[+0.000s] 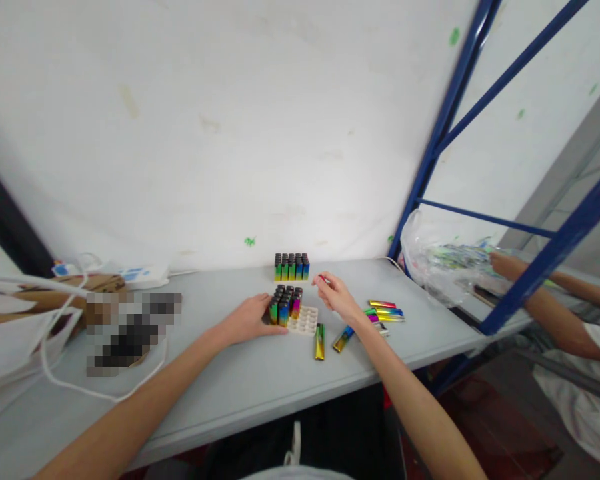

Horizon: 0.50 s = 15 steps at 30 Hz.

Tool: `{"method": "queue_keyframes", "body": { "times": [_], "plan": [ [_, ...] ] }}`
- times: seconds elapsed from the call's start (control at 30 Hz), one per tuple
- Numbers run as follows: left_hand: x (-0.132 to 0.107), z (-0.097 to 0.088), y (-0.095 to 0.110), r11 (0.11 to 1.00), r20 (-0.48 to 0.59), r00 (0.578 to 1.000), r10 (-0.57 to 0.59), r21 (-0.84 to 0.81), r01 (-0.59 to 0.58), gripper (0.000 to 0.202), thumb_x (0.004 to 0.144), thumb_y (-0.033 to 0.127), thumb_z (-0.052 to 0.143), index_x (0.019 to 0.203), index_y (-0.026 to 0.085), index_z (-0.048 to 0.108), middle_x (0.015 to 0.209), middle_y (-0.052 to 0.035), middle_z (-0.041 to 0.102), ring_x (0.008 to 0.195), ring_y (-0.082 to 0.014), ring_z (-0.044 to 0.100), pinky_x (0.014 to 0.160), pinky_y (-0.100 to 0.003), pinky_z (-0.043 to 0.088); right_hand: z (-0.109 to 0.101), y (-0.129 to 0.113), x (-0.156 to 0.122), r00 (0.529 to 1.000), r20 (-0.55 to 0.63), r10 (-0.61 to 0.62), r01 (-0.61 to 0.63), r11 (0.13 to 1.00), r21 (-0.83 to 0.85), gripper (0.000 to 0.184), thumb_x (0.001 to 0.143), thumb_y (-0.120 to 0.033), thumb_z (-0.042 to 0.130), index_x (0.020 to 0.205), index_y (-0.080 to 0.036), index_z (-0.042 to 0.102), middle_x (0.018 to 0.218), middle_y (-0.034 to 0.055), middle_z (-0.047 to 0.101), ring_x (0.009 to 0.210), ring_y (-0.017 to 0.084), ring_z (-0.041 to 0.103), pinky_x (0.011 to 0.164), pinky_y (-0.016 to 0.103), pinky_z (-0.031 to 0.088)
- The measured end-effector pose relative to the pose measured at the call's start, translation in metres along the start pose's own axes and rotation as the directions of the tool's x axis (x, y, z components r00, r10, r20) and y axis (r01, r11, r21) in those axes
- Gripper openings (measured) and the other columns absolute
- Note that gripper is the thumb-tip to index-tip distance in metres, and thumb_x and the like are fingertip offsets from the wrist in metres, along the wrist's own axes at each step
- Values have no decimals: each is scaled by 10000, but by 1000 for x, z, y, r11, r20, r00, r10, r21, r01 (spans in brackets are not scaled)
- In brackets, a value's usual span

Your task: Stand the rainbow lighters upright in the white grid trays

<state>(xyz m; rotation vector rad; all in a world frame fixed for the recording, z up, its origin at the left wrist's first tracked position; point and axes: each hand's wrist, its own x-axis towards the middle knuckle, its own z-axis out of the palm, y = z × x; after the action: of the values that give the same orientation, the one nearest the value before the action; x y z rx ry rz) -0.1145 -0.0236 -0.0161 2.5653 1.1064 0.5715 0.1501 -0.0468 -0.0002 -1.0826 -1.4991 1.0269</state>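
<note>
My left hand (251, 319) grips the left end of a white tray (305, 321) with rows of holes, thumb along its near side. Shiny multicoloured lighters (283, 308) with black tops stand upright in the tray's left part. The tray's right part shows bare holes. Above and to the right of it, my right hand (333, 293) is closed in a pinch. A small red bit shows at its fingertips; the rest is hidden. A gold-green lighter (320, 342) and a blue-gold lighter (343, 339) lie below that hand. Several more lighters (387, 311) lie to its right.
A block of upright lighters (292, 267) stands near the wall. At the left are a white cable (105, 398), cardboard (80, 293) and a blurred-out dark item (130, 337). A blue metal frame (430, 143), a plastic bag (425, 257) and another person's arms (545, 300) are at the right.
</note>
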Motion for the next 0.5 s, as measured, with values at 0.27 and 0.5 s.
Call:
{"method": "queue_keyframes", "body": {
  "times": [0.27, 0.5],
  "plan": [
    [-1, 6, 1, 986, -1, 998, -58, 154, 58, 746, 729, 846, 631, 1087, 192, 668, 1018, -93, 631, 948, -310, 644, 870, -386, 486, 13, 9, 4, 949, -265, -171, 63, 927, -370, 395, 848, -446, 501, 541, -220, 394, 523, -39, 362, 533, 116, 349, 522, 273, 245],
    [1, 11, 1, 971, -33, 996, -84, 224, 89, 732, 764, 853, 582, 1087, 199, 634, 1056, -100, 641, 999, -321, 639, 883, -395, 458, 12, 8, 3, 951, -245, -188, 87, 924, -372, 447, 891, -536, 479, 579, -219, 429, 545, -33, 387, 556, 129, 364, 546, 277, 266]
  ]
}}
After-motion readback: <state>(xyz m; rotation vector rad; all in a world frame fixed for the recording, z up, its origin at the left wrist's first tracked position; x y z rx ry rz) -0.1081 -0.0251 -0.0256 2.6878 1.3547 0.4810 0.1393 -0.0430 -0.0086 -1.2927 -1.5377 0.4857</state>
